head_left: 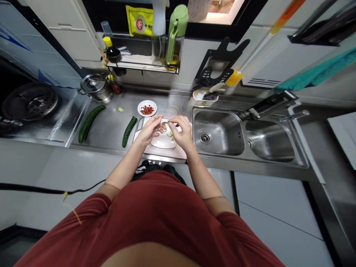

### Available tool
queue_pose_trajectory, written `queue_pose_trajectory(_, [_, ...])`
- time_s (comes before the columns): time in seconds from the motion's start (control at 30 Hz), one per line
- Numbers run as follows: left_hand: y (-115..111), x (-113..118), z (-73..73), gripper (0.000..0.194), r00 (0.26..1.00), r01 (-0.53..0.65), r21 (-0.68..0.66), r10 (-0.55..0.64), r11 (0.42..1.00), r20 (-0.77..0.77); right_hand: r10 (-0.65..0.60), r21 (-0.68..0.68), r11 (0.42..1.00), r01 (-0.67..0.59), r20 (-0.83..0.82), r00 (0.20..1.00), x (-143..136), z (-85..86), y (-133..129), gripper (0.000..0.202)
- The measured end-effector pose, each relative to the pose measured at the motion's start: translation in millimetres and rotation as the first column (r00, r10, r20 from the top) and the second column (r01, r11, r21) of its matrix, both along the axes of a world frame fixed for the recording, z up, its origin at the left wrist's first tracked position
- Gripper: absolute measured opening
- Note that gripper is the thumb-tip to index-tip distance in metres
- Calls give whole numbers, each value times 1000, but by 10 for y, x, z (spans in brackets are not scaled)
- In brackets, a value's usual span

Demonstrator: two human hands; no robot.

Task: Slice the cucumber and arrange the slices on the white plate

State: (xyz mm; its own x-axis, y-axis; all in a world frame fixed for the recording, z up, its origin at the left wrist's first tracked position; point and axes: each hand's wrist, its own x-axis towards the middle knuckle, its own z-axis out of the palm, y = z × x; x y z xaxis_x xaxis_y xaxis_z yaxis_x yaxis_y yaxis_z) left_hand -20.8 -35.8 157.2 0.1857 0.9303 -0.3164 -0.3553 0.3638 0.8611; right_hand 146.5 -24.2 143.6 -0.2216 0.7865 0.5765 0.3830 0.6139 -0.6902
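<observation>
My right hand [182, 132] pinches a thin cucumber slice [165, 122], its green rim showing between the two hands. Close beside it, my left hand [151, 130] is turned palm inward with its fingers apart and slightly bent. Both hands hover over a white plate [163, 144], where a few pale cucumber slices [171, 137] lie, partly hidden by my fingers. Under the plate is a light cutting board [180, 153]. A cut length of cucumber [129, 131] rests left of the board, and a longer cucumber [91, 123] lies farther left.
A small white dish of chopped red chili [147, 109] stands behind the board, near a cucumber end [120, 109]. A lidded steel pot [96, 88] is at the back left. To the right is a double sink [219, 131] with a faucet [268, 105]. A bottle shelf [141, 66] hangs above.
</observation>
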Motion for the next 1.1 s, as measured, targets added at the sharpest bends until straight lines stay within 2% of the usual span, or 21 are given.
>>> queue_pose_trajectory(0.3, [0,-40,10,56,999,-12,7,12,1000,-43,51,100,993,-62,108,993,32,-21,-12,18])
queue_pose_trajectory(0.8, [-3,-41,20,60,962,-87,225,141,970,-232,-8,194,980,-38,231,973,24,-9,6,17])
queue_pose_trajectory(1.1, [20,-71,-3,60,959,-29,334,121,942,-256,0,155,987,-46,282,959,45,-28,26,20])
